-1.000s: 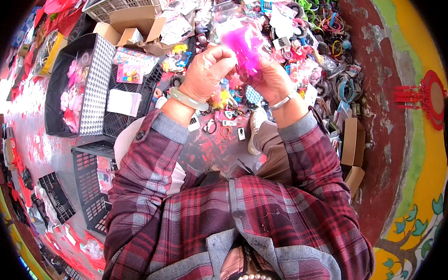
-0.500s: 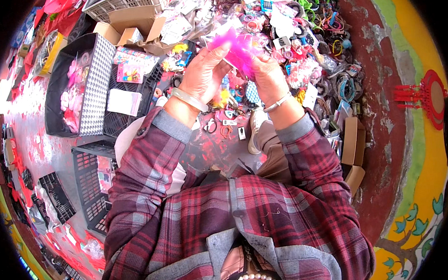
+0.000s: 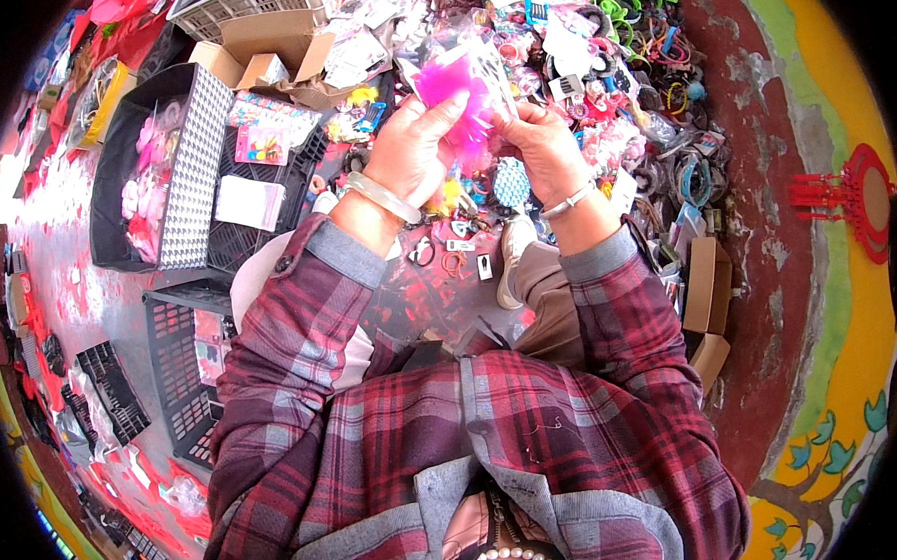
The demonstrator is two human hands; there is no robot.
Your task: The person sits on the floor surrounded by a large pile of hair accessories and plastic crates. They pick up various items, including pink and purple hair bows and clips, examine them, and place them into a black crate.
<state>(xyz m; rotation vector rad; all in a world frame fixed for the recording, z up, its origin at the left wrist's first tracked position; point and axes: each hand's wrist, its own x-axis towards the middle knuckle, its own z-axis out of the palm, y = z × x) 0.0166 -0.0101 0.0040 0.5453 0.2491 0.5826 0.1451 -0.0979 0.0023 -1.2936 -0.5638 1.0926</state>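
A bright magenta fluffy accessory (image 3: pixel 457 82), feather-like, is held up over a heap of small goods. My left hand (image 3: pixel 410 150) is closed on it, the thumb pressed across its front. At its right edge lies a clear plastic wrapper (image 3: pixel 501 85); whether it encloses the fluff I cannot tell. My right hand (image 3: pixel 546 154) pinches near the wrapper's lower edge with thumb and forefinger. Below the hands a light blue textured item (image 3: pixel 511 183) and a yellow item (image 3: pixel 452 194) lie in the heap.
A houndstooth-sided bin (image 3: pixel 192 171) with pink items stands at left, beside black crates (image 3: pixel 176 337). Beyond it are an open cardboard box (image 3: pixel 276 37) and a pale basket (image 3: pixel 257 10). Hair ties and headbands (image 3: pixel 699 174) pile up at right, near another cardboard box (image 3: pixel 707 284).
My right hand has shifted slightly right and away from the magenta fluff, to the wrapper's edge. The fluff has moved a little left and shows more fully in my left hand.
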